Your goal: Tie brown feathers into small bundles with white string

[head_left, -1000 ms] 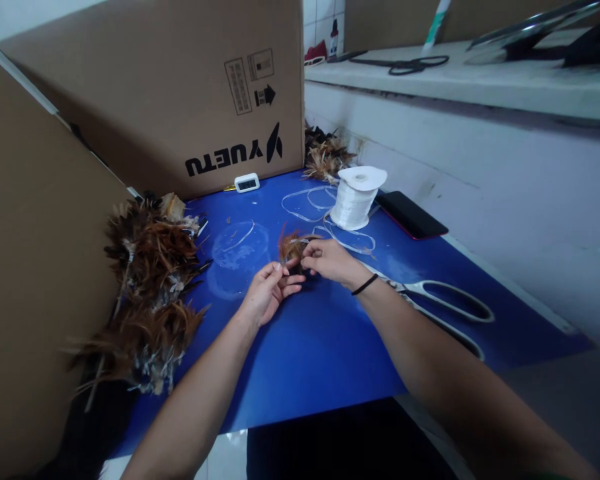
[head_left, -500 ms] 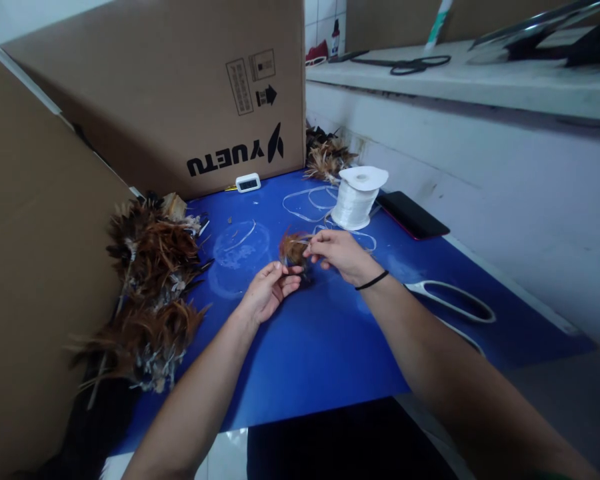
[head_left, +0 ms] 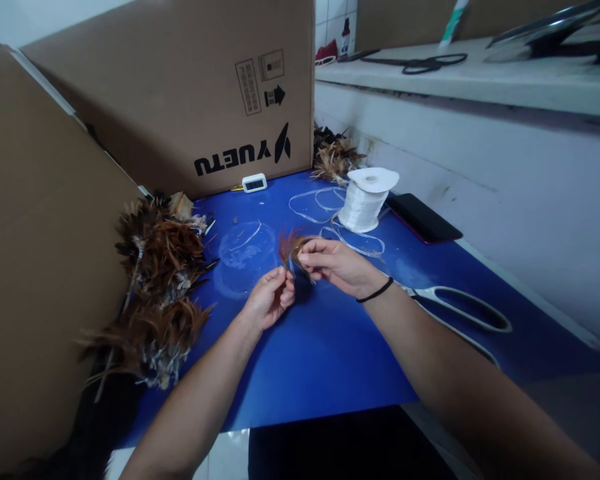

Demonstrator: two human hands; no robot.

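Note:
Between my hands, just above the blue tabletop (head_left: 300, 360), is a small bunch of brown and reddish feathers (head_left: 291, 248). My left hand (head_left: 271, 297) is closed, thumb and forefinger pinching the lower end of the bunch. From the other side my right hand (head_left: 337, 267), with a black band at the wrist, pinches the brown feathers of the bunch. The fine ends inside both pinches are partly hidden. Behind my right hand stands a white ribbon spool (head_left: 364, 200), with loose loops of thin white ribbon (head_left: 313, 212) lying beside it.
Feather bundles (head_left: 163, 273) are piled at the left, with another pile (head_left: 336, 157) at the back. White-handled scissors (head_left: 463, 303) lie beside my right forearm. A black phone (head_left: 424, 217) lies near the wall. A cardboard box (head_left: 170, 87) and a small digital timer (head_left: 254, 183) are behind.
My right hand has moved onto the feathers, which now fan upward more. My left fingers have curled in from a looser spread. The whole view has shifted slightly.

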